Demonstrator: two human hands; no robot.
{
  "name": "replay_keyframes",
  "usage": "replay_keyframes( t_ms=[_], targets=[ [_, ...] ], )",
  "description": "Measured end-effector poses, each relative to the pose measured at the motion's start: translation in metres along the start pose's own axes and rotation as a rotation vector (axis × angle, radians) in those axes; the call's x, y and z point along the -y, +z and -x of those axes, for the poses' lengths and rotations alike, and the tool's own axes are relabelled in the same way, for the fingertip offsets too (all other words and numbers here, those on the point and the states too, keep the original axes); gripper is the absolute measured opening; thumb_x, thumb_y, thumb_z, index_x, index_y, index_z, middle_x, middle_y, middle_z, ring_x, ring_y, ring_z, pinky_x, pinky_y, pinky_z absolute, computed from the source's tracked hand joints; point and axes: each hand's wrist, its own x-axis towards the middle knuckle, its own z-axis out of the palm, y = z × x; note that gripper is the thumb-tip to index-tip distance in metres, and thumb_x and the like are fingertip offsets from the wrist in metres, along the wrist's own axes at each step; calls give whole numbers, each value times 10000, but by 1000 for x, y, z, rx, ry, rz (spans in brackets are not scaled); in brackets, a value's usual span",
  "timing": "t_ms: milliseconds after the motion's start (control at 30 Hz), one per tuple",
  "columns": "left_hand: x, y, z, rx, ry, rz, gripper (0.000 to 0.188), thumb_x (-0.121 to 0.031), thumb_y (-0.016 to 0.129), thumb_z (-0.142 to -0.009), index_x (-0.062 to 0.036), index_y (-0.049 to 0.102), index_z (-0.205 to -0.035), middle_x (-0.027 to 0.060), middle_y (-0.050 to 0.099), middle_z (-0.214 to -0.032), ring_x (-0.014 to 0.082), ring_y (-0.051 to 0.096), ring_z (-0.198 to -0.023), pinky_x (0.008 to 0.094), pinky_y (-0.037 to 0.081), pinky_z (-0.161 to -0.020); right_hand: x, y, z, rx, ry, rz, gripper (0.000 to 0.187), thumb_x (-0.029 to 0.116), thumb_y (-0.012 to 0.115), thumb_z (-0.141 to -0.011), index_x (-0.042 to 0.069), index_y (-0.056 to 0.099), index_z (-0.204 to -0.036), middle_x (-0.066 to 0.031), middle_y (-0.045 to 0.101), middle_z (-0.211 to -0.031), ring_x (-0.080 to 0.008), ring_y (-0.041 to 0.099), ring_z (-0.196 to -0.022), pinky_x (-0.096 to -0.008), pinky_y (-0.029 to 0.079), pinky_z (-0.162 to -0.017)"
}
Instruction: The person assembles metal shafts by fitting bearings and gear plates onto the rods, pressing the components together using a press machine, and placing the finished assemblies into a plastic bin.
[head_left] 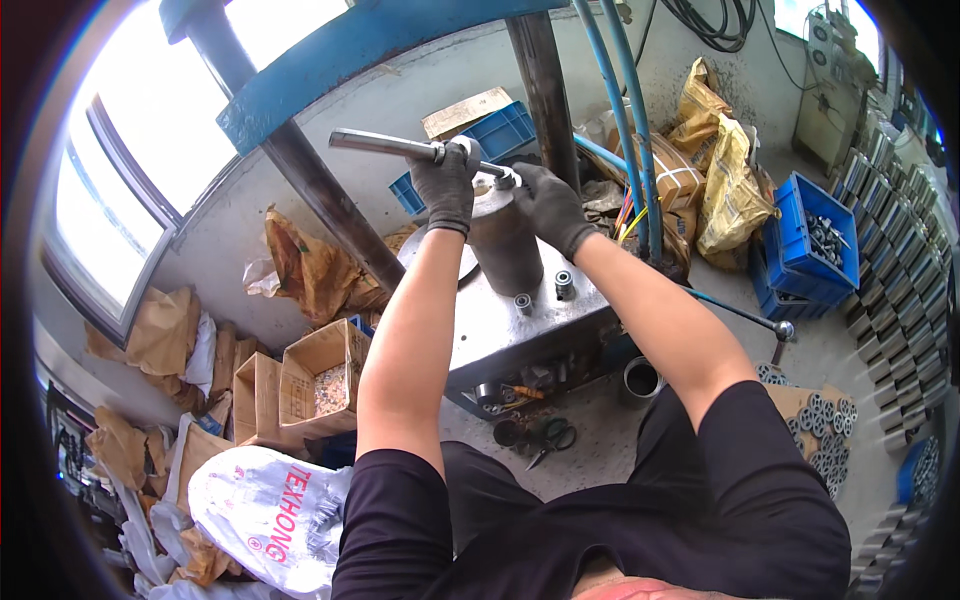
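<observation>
Steel lever (385, 145) gripped by left hand (445, 187); white sack (262, 515) lower left, red print

Dark grey gloves (445, 190), blue crates (815, 240) (yellow sacks (725, 190) beside).

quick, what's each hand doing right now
Left hand: closed around the long grey metal bar handle.
Right hand: resting on top of the dark steel cylinder; grip cannot be told.
</observation>
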Motion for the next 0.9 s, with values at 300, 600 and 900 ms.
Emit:
replay_keyframes(
  t_ms=[300,600,900],
  targets=[
    [-19,26,-13,157,21,-578,282,1,652,-896,16,475,-1115,116,651,-843,198,708,-713,328,611,-604,52,-236,137,370,-316,430,101,150,675,-895,71,676,-957,-145,655,-914,-364,672,-883,-480,544,-805],
    [6,2,-41,211,25,-594,236,-31,692,-874,-15,507,-1021,84,625,-823,183,688,-732,339,620,-651,13,-340,181,467,-14,665,88,138,707,-876,69,664,-911,-161,647,-914,-377,637,-901,-483,525,-797],
    [-4,16,-30,170,-36,-457,180,48,658,-852,10,498,-924,65,569,-792,147,631,-653,300,631,-561,-29,-284,44,-79,-311,677,131,188,670,-950,58,661,-965,-153,665,-936,-354,686,-912,-473,551,-824]
  ],
)
